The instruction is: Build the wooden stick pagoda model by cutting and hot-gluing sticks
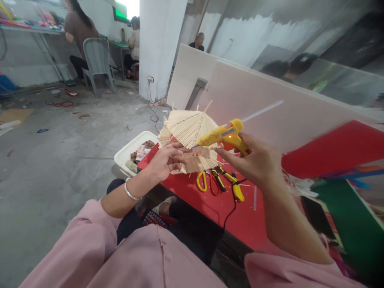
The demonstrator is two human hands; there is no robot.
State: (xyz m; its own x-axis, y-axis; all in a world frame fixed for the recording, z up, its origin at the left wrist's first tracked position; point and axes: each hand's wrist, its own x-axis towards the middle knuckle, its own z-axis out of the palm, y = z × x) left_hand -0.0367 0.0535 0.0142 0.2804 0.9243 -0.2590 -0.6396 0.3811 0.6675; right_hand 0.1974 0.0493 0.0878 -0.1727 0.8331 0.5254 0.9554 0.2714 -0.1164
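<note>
My left hand [163, 162] holds up a model made of pale wooden sticks [187, 132], shaped like layered fans, above the left end of a red table [210, 204]. My right hand [255, 160] grips a yellow hot glue gun [223, 137] with a clear glue stick poking out of its back. The gun's nozzle points left and touches the stick model near its middle. An orange light glows on the gun's body. Its black cord runs down across the table.
Yellow-handled scissors [202, 182] and yellow-black pliers [229, 182] lie on the red table. A white tray [127, 154] with scraps stands left of it. White boards lean behind. Other people sit at benches far back left, by a grey chair [97, 62].
</note>
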